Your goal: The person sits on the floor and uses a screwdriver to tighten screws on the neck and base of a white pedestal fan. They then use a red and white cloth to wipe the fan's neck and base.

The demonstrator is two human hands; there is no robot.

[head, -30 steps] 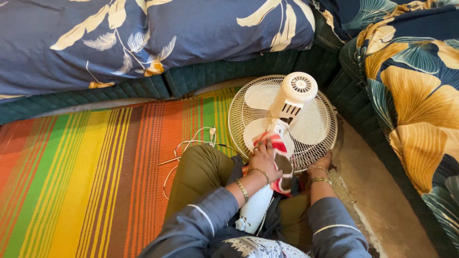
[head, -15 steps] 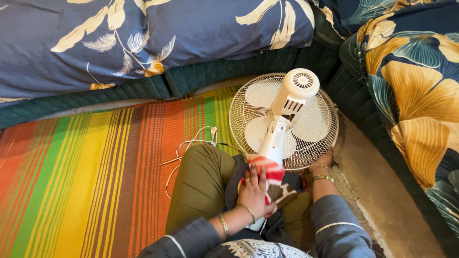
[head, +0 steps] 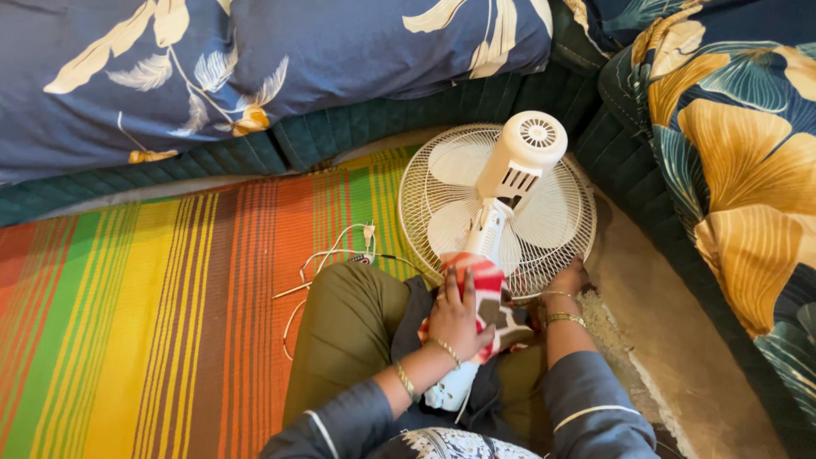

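1. Lying face down across the person's lap and the striped mat (head: 153, 323), a white pedestal fan (head: 497, 204) is seen, its round wire grille (head: 425, 195) flat against the mat and its motor housing (head: 527, 153) pointing up.
2. A red, white and dark patterned cloth (head: 493, 297) is wrapped around the fan's stem, just below the motor housing.
3. The left hand (head: 455, 314) is pressed on that cloth with fingers spread and curled over it, so the cloth is held against the stem.
4. The right hand (head: 568, 279) is placed at the grille's lower right edge; whether its fingers are closed on anything cannot be told, since they are partly hidden.
5. A white cord (head: 331, 259) is looped on the mat to the left of the fan.
6. Dark blue leaf-print cushions (head: 255, 68) are set beyond the fan, and a gold-leaf one (head: 731, 153) to its right.
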